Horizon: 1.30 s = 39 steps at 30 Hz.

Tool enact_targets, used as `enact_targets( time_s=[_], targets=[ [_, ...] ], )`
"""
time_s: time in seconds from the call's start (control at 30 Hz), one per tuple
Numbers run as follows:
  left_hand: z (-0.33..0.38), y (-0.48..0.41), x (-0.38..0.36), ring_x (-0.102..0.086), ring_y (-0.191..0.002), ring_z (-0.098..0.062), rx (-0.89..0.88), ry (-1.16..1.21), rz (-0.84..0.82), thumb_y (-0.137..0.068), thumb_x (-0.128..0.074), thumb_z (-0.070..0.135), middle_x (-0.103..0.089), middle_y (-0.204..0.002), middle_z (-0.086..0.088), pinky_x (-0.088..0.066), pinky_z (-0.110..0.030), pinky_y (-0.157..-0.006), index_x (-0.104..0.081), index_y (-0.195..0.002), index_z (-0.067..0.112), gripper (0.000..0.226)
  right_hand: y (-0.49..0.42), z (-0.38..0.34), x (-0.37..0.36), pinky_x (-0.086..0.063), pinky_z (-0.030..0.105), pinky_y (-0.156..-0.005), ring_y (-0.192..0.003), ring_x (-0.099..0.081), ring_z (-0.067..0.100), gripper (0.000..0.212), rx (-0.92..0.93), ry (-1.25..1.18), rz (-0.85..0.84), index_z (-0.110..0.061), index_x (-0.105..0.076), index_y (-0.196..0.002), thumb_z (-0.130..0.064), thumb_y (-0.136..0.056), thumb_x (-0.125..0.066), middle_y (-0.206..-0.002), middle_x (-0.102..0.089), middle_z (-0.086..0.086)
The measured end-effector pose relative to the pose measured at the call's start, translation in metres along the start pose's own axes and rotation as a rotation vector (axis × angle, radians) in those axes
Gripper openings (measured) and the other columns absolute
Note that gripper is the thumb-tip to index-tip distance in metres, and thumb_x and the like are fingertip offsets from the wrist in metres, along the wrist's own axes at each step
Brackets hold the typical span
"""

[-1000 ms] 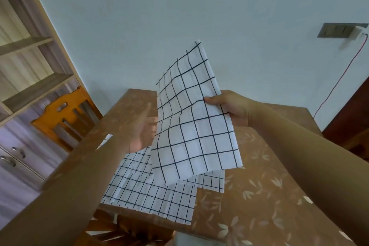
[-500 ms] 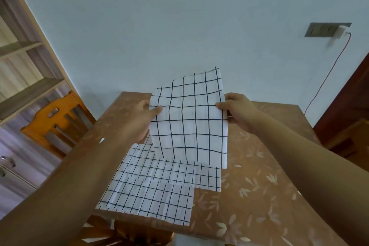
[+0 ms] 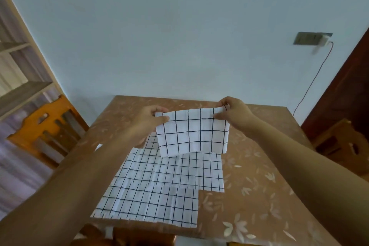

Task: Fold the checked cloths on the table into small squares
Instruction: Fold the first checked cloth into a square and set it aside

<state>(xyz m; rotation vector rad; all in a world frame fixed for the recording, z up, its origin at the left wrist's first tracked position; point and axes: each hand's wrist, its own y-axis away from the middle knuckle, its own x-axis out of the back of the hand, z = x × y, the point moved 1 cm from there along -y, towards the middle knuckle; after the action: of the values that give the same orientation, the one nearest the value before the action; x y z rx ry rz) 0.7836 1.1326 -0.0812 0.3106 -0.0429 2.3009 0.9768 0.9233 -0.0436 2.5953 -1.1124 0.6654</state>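
Note:
A white cloth with black checks (image 3: 192, 133) hangs doubled over in the air above the table. My left hand (image 3: 148, 121) pinches its top left corner and my right hand (image 3: 234, 114) pinches its top right corner. Below it, two more checked cloths lie flat on the brown table (image 3: 255, 195): one (image 3: 171, 170) in the middle and another (image 3: 151, 203) nearer me, overlapping it and reaching the front edge.
The table carries a brown leaf-patterned cover. An orange wooden chair (image 3: 46, 128) stands at the left and another chair (image 3: 343, 144) at the right. Shelves (image 3: 22, 94) line the left wall. A wall socket (image 3: 311, 38) with a red cable is at the upper right.
The held cloth has been folded down to a shorter, wider shape and lowered. My left hand has taken hold of its left corner; both hands now pinch the top edge.

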Motion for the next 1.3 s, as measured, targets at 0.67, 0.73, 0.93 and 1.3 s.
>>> enact_targets(
  time_s=[0.67,0.73,0.93,1.3],
  targets=[
    [-0.009,-0.009,0.072,-0.06,-0.079,-0.016,-0.212,-0.274,-0.07,-0.091,-0.076,0.032,-0.068,-0.088,0.003,-0.047,-0.033,-0.076,-0.074,-0.09,0.025,0.007,0.05,-0.011,-0.044,-0.035,0.03,-0.058,-0.059,-0.039,0.02,0.036,-0.098,0.061,0.182,-0.002,-0.049,-0.069,-0.019,-0.087,-0.075,-0.063,-0.04,0.005],
    [-0.005,-0.008,0.074,-0.052,-0.073,-0.017,-0.178,-0.297,-0.084,-0.091,-0.075,0.037,-0.06,-0.081,0.002,-0.04,-0.03,-0.069,-0.075,-0.093,0.023,0.014,0.055,-0.017,-0.043,-0.049,0.031,-0.059,-0.059,-0.054,0.03,0.039,-0.094,0.01,0.171,-0.004,-0.05,-0.071,-0.03,-0.081,-0.077,-0.065,-0.055,0.014],
    [0.004,-0.009,0.078,-0.06,-0.085,-0.024,-0.138,-0.081,-0.128,-0.093,-0.073,0.04,-0.062,-0.09,-0.009,-0.047,-0.036,-0.079,-0.074,-0.088,0.025,0.015,0.067,-0.026,-0.04,-0.057,0.053,-0.092,-0.085,-0.06,0.027,0.019,-0.096,-0.333,0.089,-0.015,-0.056,-0.097,-0.031,-0.096,-0.065,-0.091,-0.058,0.013],
    [0.017,-0.014,0.073,-0.052,-0.074,-0.016,-0.212,-0.252,-0.11,-0.101,-0.062,0.036,-0.057,-0.081,0.001,-0.04,-0.027,-0.065,-0.069,-0.095,0.026,0.014,0.072,-0.039,-0.037,-0.046,0.038,-0.065,-0.072,-0.045,0.022,0.028,-0.011,-0.358,0.229,-0.016,-0.052,-0.082,-0.036,-0.1,-0.06,-0.078,-0.045,0.008]
  ],
)
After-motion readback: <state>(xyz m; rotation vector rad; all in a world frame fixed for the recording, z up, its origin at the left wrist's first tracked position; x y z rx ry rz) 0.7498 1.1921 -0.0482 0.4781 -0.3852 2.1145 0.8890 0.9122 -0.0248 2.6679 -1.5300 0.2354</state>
